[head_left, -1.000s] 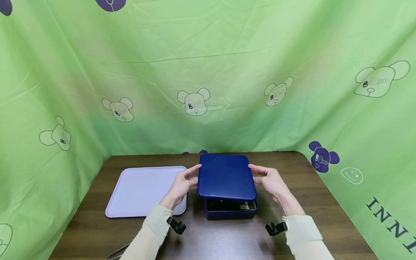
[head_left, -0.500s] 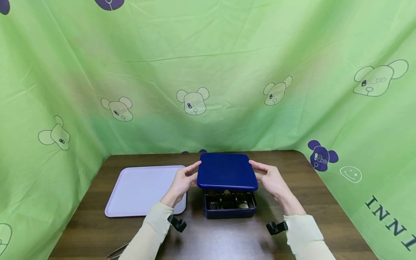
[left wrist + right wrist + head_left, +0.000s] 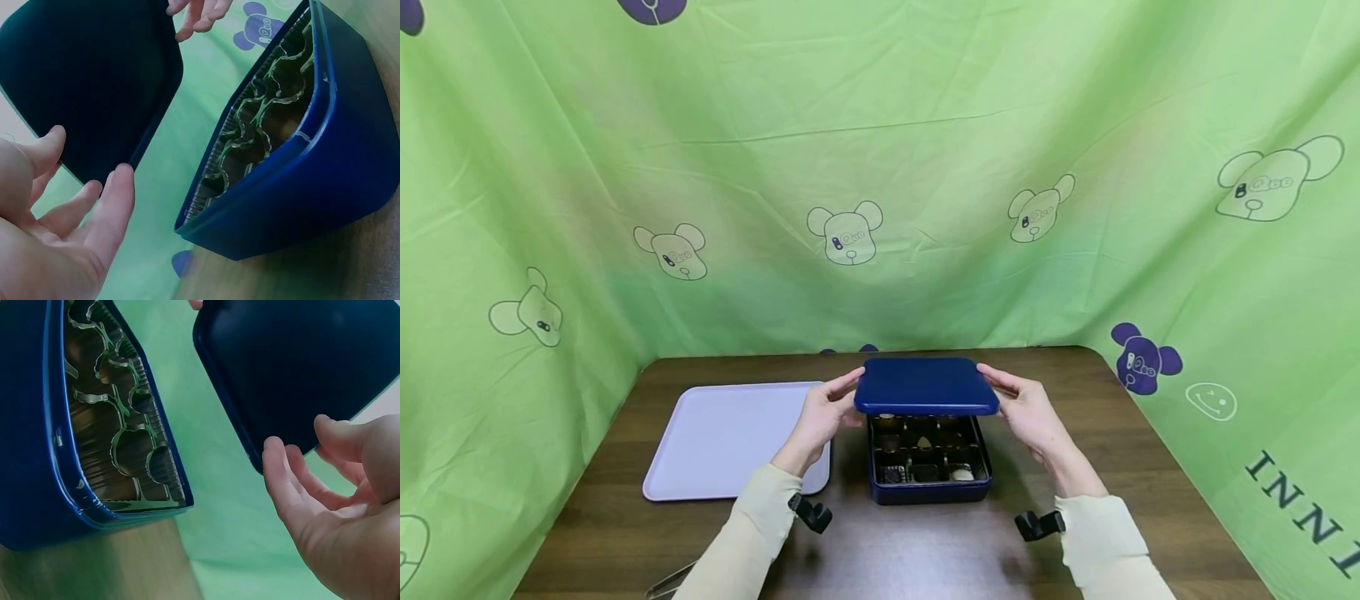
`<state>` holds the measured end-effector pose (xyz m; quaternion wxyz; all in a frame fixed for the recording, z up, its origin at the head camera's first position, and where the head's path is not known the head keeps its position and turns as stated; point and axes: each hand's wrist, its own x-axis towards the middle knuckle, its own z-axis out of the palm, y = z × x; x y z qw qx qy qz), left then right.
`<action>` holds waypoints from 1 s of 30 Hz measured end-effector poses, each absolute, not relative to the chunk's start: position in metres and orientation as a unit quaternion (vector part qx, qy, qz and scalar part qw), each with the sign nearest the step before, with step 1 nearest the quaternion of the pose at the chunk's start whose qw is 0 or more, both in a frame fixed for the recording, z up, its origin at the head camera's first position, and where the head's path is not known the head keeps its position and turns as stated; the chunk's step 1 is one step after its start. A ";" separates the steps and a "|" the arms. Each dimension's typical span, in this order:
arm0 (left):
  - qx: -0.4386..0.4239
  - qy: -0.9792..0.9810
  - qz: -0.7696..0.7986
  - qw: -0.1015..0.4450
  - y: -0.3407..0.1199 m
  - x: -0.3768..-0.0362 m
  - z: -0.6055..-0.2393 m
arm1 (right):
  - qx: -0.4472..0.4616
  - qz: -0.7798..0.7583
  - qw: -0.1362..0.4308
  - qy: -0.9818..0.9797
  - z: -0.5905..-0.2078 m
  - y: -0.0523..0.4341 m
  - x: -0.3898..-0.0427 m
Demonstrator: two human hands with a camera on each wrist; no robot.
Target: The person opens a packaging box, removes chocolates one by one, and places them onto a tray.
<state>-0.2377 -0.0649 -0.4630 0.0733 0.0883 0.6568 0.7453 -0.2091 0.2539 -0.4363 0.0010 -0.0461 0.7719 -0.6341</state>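
Between my two hands a dark blue box lid (image 3: 927,387) is held clear of its box, tipped so its front edge is raised. My left hand (image 3: 822,414) pinches the lid's left edge between thumb and fingers; my right hand (image 3: 1027,412) grips the opposite edge the same way. Below sits the blue box (image 3: 930,493) on the table. Its divided plastic insert (image 3: 256,119) holds several dark pieces that look like chocolates, and a pale one (image 3: 961,473) at the front right. The lid still overlaps the back of the box in the head view.
A pale lilac tray (image 3: 730,442) lies left of the box on the wooden table (image 3: 910,554). Part of a metal utensil, perhaps tongs (image 3: 668,582), shows beside my left sleeve. A green printed curtain (image 3: 925,292) hangs behind the table and along both sides.
The lid has risen off the box and tilted, its front edge swinging up and back. More of the compartments and their contents now shows. Both hands rose slightly with it.
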 end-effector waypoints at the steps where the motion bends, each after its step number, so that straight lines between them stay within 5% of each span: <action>1: 0.089 0.665 0.739 0.066 -0.065 -0.238 -0.462 | -0.048 -0.635 -0.001 0.771 -0.436 0.253 -0.209; 30: 0.055 0.697 0.711 -0.073 -0.061 -0.246 -0.442 | -0.040 -0.437 -0.180 0.880 -0.423 0.235 -0.207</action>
